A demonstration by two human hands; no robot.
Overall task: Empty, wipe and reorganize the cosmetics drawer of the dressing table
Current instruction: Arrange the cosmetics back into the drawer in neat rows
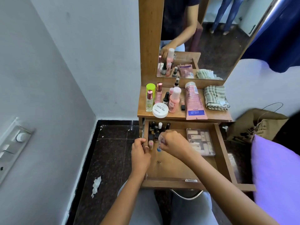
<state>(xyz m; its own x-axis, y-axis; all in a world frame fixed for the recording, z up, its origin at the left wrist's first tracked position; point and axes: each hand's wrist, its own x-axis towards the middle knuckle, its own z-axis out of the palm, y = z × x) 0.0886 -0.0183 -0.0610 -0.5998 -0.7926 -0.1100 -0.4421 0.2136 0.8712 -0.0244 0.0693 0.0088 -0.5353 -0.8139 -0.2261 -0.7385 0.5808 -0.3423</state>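
The wooden drawer (175, 168) of the dressing table is pulled out over my lap. My left hand (140, 154) grips its left wall. My right hand (174, 144) holds a small clear bottle with a blue cap (159, 144) above the drawer's left side. Several small nail polish bottles (155, 129) stand in the drawer's back left corner. A clear plastic box of cosmetics (200, 141) lies at the right of the drawer. On the tabletop (215, 115) stand several bottles, a white round jar (160, 110), a pink tube (194, 101) and a folded checked cloth (215, 98).
A mirror (203, 38) rises behind the tabletop. A brown paper bag (258, 125) stands on the floor at the right, beside a purple pillow (276, 176). A wall with a switch panel (14, 143) runs along the left. Torn paper (96, 185) lies on the dark floor.
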